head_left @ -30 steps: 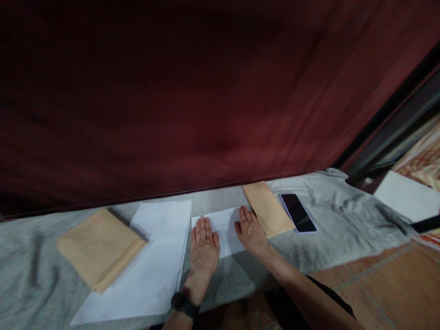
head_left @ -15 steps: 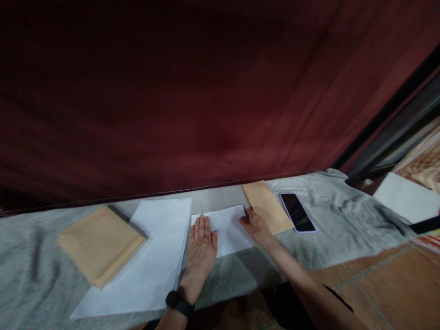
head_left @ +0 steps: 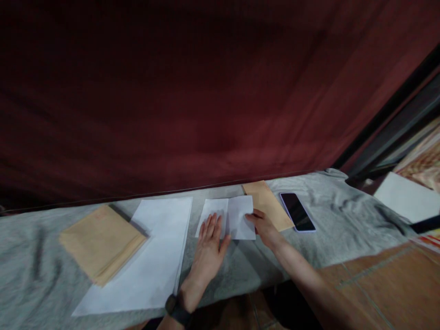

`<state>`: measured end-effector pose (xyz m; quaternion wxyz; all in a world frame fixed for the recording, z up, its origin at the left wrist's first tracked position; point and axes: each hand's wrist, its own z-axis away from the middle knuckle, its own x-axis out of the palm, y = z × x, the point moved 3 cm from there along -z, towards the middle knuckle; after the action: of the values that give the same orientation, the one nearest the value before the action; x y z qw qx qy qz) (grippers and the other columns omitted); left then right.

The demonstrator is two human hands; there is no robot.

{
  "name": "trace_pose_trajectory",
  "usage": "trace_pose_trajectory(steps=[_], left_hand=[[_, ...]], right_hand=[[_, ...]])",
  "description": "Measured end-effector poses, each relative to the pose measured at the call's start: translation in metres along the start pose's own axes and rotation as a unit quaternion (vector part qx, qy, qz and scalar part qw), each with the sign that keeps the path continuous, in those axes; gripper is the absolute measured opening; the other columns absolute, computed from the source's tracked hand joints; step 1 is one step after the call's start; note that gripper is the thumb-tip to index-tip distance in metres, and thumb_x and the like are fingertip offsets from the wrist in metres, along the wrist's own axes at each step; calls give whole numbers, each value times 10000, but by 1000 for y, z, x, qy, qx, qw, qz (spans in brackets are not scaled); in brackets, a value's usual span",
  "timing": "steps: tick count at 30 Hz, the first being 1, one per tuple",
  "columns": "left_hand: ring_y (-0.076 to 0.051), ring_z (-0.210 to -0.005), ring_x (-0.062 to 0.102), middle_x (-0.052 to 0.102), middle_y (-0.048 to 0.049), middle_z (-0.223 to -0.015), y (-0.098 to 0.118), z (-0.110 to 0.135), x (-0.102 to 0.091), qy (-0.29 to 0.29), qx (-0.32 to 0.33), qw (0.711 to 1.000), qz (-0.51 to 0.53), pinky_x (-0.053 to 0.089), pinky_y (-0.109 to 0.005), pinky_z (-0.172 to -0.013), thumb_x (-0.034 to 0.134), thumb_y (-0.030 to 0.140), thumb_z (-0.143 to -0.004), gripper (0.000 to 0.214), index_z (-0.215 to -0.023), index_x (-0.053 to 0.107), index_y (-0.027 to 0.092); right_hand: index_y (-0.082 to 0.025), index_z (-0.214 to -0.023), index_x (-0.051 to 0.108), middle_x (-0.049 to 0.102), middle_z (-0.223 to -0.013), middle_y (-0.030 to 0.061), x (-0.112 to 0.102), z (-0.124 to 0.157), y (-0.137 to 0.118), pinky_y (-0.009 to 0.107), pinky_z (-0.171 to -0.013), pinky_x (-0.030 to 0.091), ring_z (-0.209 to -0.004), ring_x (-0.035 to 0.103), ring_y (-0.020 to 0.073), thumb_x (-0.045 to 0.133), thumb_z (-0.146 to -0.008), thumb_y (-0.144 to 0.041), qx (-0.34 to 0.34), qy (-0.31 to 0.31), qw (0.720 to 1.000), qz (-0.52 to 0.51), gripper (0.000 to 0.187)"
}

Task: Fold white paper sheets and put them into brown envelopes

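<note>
Creased white paper on the grey cloth, between both hands.
Left hand lies flat on its left half, palm down; right hand, grip narrow, pinches its right edge. Brown envelope just to the right, phone beside that.

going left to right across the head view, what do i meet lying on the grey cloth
Brown envelope stack → large white paper → folded sheet → single brown envelope → phone
</note>
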<state>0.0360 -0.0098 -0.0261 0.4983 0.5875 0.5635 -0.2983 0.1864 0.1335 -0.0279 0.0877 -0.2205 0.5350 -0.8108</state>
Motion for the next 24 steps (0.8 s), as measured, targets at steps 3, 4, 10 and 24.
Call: trace_pose_trajectory(steps=[3,4,10,24], left_hand=[[-272,-1502,309,363,-147,-1611,19,5,-6,-8,56,998,19,337,-510,-1202,501,461,-969,699,-1561,280,162],[-276,-1490,335,375,-150,-1604,23,7,-6,-9,62,998,19,351,-509,-1192,523,432,-957,705,-1560,279,162],[-269,-1349,525,517,-132,-1511,25,18,-1,-31,57,998,-24,453,-459,-1091,433,127,-906,563,-1468,456,148],[-239,-1139,625,693,-46,-1284,22,38,-11,-41,40,996,-64,528,-389,-965,427,76,-892,499,-1316,624,251]], right_hand=[[-177,-967,678,758,-847,56,2,7,5,326,-677,548,-788,718,243,767,-664,-346,25,-9,999,-31,358],[-177,-976,676,762,-862,60,3,11,6,328,-689,552,-812,722,248,748,-684,-325,39,-17,998,-38,335],[-174,-970,665,765,-855,67,5,34,9,335,-703,582,-753,728,228,717,-730,-255,111,-67,991,-38,258],[-160,-905,661,748,-792,61,-12,27,1,283,-617,584,-629,696,165,683,-772,-220,81,-63,995,-6,148]])
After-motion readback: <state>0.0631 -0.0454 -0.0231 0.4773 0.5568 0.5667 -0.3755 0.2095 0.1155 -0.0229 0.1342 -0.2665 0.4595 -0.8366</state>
